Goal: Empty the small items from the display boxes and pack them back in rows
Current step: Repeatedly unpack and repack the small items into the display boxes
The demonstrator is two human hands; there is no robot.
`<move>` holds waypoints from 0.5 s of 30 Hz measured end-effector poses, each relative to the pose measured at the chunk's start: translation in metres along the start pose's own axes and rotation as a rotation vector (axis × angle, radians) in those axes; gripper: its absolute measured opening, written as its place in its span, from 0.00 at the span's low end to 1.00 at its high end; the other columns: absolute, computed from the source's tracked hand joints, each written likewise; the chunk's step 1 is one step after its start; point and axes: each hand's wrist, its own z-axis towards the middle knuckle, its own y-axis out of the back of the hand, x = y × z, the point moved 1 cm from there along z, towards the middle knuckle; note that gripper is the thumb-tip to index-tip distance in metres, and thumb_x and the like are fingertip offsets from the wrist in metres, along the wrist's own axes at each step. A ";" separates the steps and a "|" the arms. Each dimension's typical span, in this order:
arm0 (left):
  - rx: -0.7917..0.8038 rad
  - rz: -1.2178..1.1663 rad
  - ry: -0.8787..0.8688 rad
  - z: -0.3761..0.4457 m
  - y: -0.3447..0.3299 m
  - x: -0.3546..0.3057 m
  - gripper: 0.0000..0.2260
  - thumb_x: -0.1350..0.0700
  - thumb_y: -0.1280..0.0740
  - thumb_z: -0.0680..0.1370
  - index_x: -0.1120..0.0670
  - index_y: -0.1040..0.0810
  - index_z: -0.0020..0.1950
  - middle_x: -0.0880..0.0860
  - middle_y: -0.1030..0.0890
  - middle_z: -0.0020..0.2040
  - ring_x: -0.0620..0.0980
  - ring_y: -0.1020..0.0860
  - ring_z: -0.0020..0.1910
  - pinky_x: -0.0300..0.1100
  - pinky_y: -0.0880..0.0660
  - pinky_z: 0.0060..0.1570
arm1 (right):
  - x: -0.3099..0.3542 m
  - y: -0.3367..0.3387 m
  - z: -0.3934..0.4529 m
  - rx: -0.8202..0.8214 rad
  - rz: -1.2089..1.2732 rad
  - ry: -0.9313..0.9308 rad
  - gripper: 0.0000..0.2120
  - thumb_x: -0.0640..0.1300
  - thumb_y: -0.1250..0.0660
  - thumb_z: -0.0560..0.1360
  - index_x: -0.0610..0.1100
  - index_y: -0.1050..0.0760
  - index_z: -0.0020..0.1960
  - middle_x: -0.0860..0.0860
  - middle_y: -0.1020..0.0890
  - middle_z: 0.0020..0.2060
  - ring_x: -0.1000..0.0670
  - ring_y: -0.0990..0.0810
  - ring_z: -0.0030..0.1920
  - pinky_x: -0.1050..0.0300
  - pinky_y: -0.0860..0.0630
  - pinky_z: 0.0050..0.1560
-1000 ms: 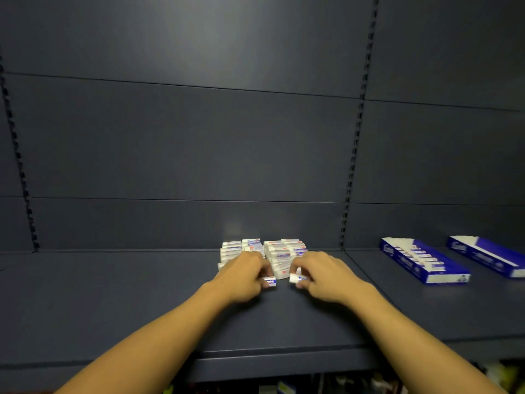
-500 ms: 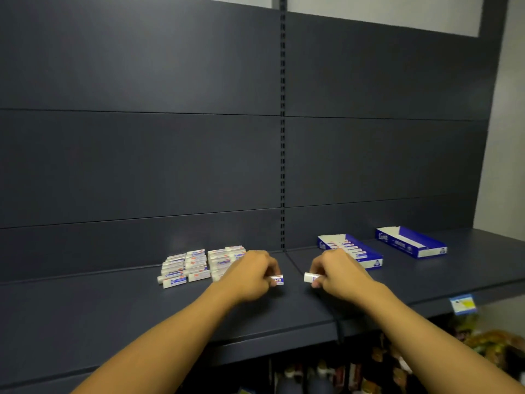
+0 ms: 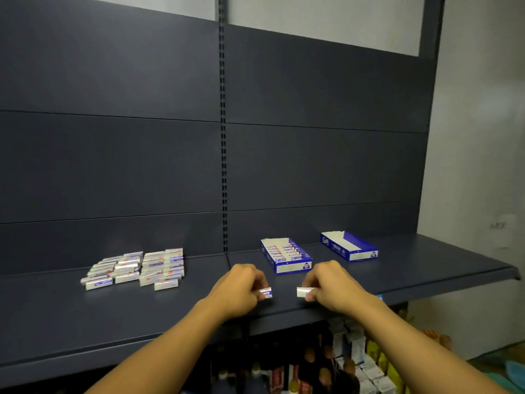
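My left hand (image 3: 238, 288) pinches a small white and blue packet (image 3: 266, 293) just above the dark shelf (image 3: 56, 317). My right hand (image 3: 329, 285) pinches another small white packet (image 3: 303, 291) beside it. Both hands hover a little in front of a blue display box (image 3: 287, 255) that holds rows of packets. A second blue display box (image 3: 349, 245) stands further right, and I see no packets in it. To the left, several loose packets (image 3: 136, 268) lie in rows on the shelf.
The shelf's front edge (image 3: 426, 288) runs just below my hands. Dark back panels rise behind, with a slotted upright (image 3: 224, 137) between them. Bottles and boxed goods (image 3: 341, 362) fill the shelf underneath. A pale wall (image 3: 477, 137) stands at the right.
My view has swung right, so the loose packets now lie left. Both hands, each holding a packet, have moved from the pile toward the nearer display box.
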 end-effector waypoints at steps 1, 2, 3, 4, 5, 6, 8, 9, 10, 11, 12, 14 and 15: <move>0.004 -0.004 0.002 0.002 -0.005 -0.006 0.06 0.57 0.29 0.76 0.49 0.18 0.51 0.45 0.25 0.48 0.47 0.23 0.49 0.44 0.23 0.51 | -0.008 0.000 -0.002 0.011 0.014 -0.003 0.08 0.48 0.23 0.71 0.52 0.15 0.50 0.53 0.19 0.48 0.52 0.20 0.48 0.57 0.23 0.48; 0.008 -0.005 0.000 0.004 -0.010 -0.011 0.06 0.57 0.29 0.76 0.49 0.18 0.51 0.44 0.26 0.48 0.46 0.23 0.49 0.44 0.23 0.51 | -0.016 -0.001 -0.004 0.019 0.025 -0.004 0.08 0.48 0.23 0.71 0.52 0.15 0.50 0.53 0.18 0.50 0.52 0.20 0.49 0.56 0.22 0.51; 0.010 -0.005 -0.002 0.006 -0.014 -0.015 0.06 0.57 0.29 0.76 0.48 0.18 0.51 0.44 0.26 0.48 0.46 0.24 0.49 0.43 0.23 0.51 | -0.023 -0.002 -0.004 0.025 0.031 -0.003 0.09 0.48 0.23 0.71 0.52 0.15 0.51 0.53 0.18 0.51 0.52 0.20 0.50 0.55 0.22 0.53; 0.012 -0.008 -0.004 0.009 -0.017 -0.018 0.06 0.56 0.29 0.76 0.48 0.18 0.51 0.43 0.26 0.48 0.45 0.24 0.49 0.42 0.23 0.50 | -0.029 -0.002 -0.005 0.030 0.036 -0.003 0.09 0.48 0.23 0.71 0.52 0.15 0.52 0.53 0.18 0.51 0.52 0.20 0.51 0.55 0.22 0.54; 0.015 -0.012 -0.003 0.013 -0.020 -0.021 0.06 0.56 0.29 0.76 0.48 0.18 0.52 0.43 0.26 0.48 0.45 0.24 0.48 0.41 0.24 0.50 | -0.035 -0.003 -0.004 0.033 0.043 -0.005 0.10 0.48 0.23 0.71 0.53 0.15 0.52 0.53 0.18 0.51 0.52 0.20 0.51 0.55 0.22 0.54; 0.018 -0.015 0.000 0.016 -0.022 -0.023 0.06 0.56 0.29 0.76 0.48 0.18 0.52 0.43 0.26 0.48 0.44 0.24 0.48 0.40 0.24 0.49 | -0.040 -0.004 -0.004 0.033 0.052 -0.008 0.10 0.48 0.24 0.72 0.53 0.15 0.53 0.54 0.18 0.51 0.52 0.20 0.51 0.56 0.22 0.54; 0.011 -0.013 0.003 0.024 -0.026 -0.025 0.05 0.55 0.28 0.76 0.48 0.18 0.52 0.43 0.25 0.48 0.44 0.24 0.48 0.41 0.23 0.50 | -0.050 -0.004 -0.002 0.018 0.066 -0.011 0.10 0.48 0.24 0.72 0.53 0.15 0.53 0.54 0.18 0.51 0.53 0.20 0.51 0.56 0.22 0.54; 0.004 -0.011 0.004 0.028 -0.027 -0.026 0.05 0.54 0.28 0.76 0.48 0.18 0.52 0.43 0.25 0.49 0.44 0.24 0.48 0.42 0.23 0.50 | -0.054 -0.005 -0.001 0.008 0.069 -0.012 0.10 0.48 0.24 0.72 0.53 0.15 0.53 0.54 0.19 0.50 0.53 0.20 0.51 0.56 0.22 0.54; -0.005 -0.012 0.005 0.033 -0.028 -0.026 0.06 0.53 0.28 0.76 0.48 0.18 0.52 0.44 0.24 0.49 0.44 0.24 0.48 0.43 0.23 0.51 | -0.059 -0.005 0.001 -0.002 0.073 -0.015 0.10 0.48 0.24 0.72 0.53 0.15 0.53 0.55 0.19 0.50 0.52 0.20 0.50 0.55 0.22 0.54; -0.014 -0.013 0.006 0.038 -0.028 -0.026 0.05 0.53 0.28 0.76 0.48 0.18 0.52 0.44 0.24 0.50 0.45 0.23 0.49 0.44 0.23 0.52 | -0.063 -0.004 0.002 -0.011 0.075 -0.018 0.10 0.48 0.24 0.72 0.53 0.15 0.53 0.55 0.19 0.50 0.52 0.20 0.50 0.55 0.22 0.54; -0.024 -0.017 0.007 0.044 -0.029 -0.026 0.05 0.53 0.28 0.76 0.49 0.18 0.51 0.44 0.24 0.50 0.45 0.23 0.49 0.45 0.23 0.52 | -0.068 -0.004 0.004 -0.019 0.075 -0.022 0.09 0.48 0.25 0.72 0.53 0.15 0.53 0.55 0.20 0.49 0.52 0.20 0.50 0.55 0.22 0.54; -0.051 -0.035 0.006 0.056 -0.030 -0.025 0.05 0.54 0.28 0.76 0.49 0.18 0.51 0.43 0.24 0.49 0.44 0.23 0.49 0.44 0.22 0.52 | -0.078 -0.002 0.011 -0.038 0.065 -0.015 0.09 0.47 0.25 0.72 0.53 0.15 0.52 0.57 0.21 0.48 0.54 0.21 0.50 0.56 0.23 0.53; -0.067 -0.043 0.003 0.061 -0.031 -0.023 0.05 0.55 0.28 0.76 0.48 0.18 0.51 0.42 0.24 0.49 0.43 0.23 0.49 0.44 0.22 0.51 | -0.082 -0.001 0.015 -0.051 0.055 -0.004 0.09 0.47 0.25 0.73 0.53 0.15 0.52 0.58 0.22 0.47 0.54 0.22 0.51 0.58 0.24 0.53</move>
